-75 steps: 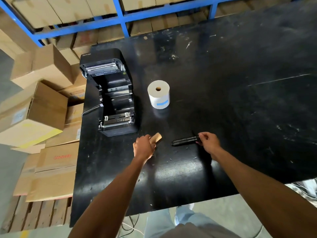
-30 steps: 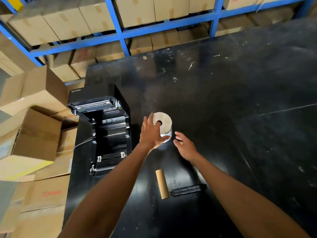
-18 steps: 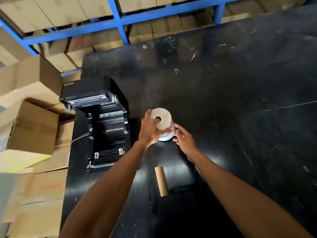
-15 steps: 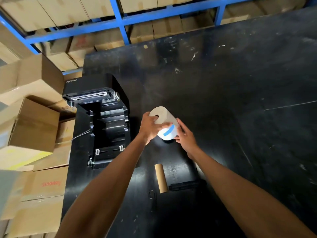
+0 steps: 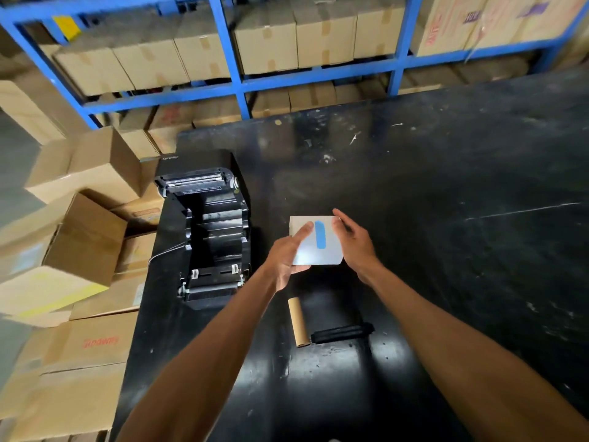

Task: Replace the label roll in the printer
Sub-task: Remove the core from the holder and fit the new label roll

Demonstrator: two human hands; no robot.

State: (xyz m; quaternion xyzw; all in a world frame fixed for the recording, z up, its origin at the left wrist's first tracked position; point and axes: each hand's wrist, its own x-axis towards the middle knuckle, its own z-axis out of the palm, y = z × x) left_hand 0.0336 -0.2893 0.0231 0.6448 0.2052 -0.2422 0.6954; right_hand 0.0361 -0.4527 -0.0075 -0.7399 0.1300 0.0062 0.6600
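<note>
Both hands, left hand [image 5: 284,261] and right hand [image 5: 353,242], clasp the new label roll [image 5: 314,242] just right of the open printer [image 5: 212,231]. Looks light, stiff; the blue tape [image 5: 319,234] keeps it wound. Best gripped by the flat ends.

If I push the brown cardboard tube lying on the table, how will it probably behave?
The cardboard tube is a bare round cylinder lying on its side, so it would probably roll. It looks hollow and thin, so likely very light. The black spindle beside its near end might stop it rolling right.

Blurred "Xprinter", perhaps, on printer [image 5: 204,237] lid.
</note>
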